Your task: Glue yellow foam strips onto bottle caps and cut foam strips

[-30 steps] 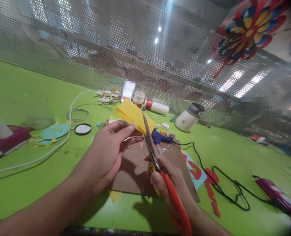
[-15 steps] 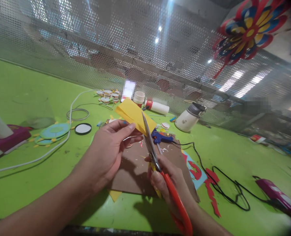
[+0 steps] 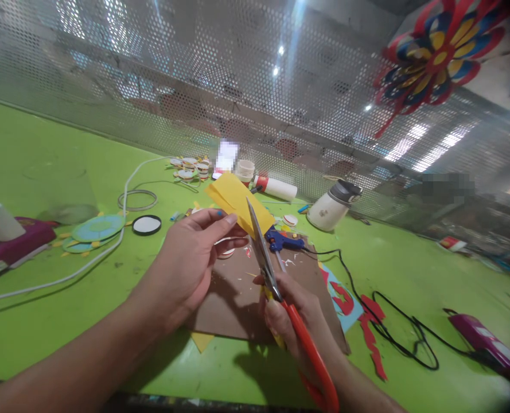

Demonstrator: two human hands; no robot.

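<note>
My left hand [image 3: 198,252] pinches a folded piece of yellow paper [image 3: 233,198] between thumb and fingers, holding it up above the brown board [image 3: 233,315]. In my right hand [image 3: 293,310] is a pair of scissors [image 3: 308,338] with red handles. Their blades point up and away, lying against the right part of the yellow paper; I cannot tell whether the paper is between them. Behind the blades a blue glue gun [image 3: 287,241] rests on the board. A scrap of yellow paper [image 3: 202,342] sticks out from under the board's near edge.
A white jug [image 3: 327,209] with a dark lid stands behind on the green table [image 3: 121,332]. Black cable [image 3: 418,321] and red scraps [image 3: 370,344] lie right. Left are a black-rimmed lid [image 3: 146,225], blue discs [image 3: 95,229] and a purple power strip [image 3: 26,244]. Metal mesh [image 3: 151,97] rises behind.
The yellow paper has shifted very slightly to the right, and the scissor tips rest slightly lower and further left on it. Both hands keep their holds.
</note>
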